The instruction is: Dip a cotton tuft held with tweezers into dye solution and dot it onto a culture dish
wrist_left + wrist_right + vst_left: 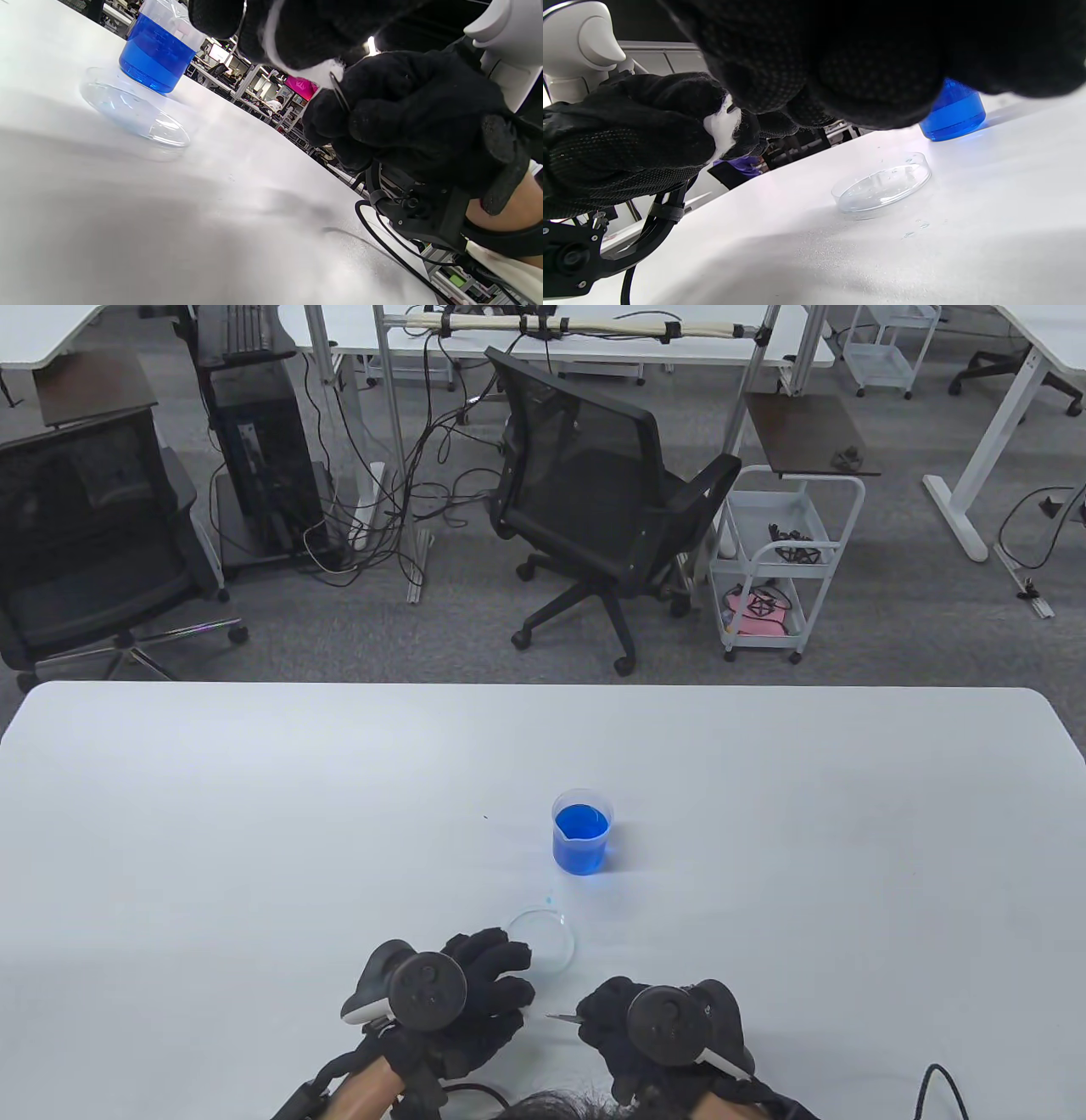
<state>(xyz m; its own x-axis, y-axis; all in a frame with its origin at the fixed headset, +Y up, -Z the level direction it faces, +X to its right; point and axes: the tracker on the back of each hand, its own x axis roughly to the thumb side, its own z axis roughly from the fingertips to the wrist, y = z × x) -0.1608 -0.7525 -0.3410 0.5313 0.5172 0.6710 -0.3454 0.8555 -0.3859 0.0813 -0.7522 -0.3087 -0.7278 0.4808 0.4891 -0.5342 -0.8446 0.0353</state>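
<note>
Near the white worktop's (254,814) front edge, your left hand (475,984) clutched a white cotton tuft (723,127) while your right hand (645,1027) pinched thin metal tweezers (562,1018) beside the clear round culture dish (547,937).

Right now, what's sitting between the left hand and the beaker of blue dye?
The culture dish, just past the left hand, short of the beaker, per table view.

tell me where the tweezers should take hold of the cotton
Best judged: nip the loose white edge of the cotton sticking out of the left hand, coming from the right hand side, where the tweezers already point. The rest is buried in the fingers.
</note>
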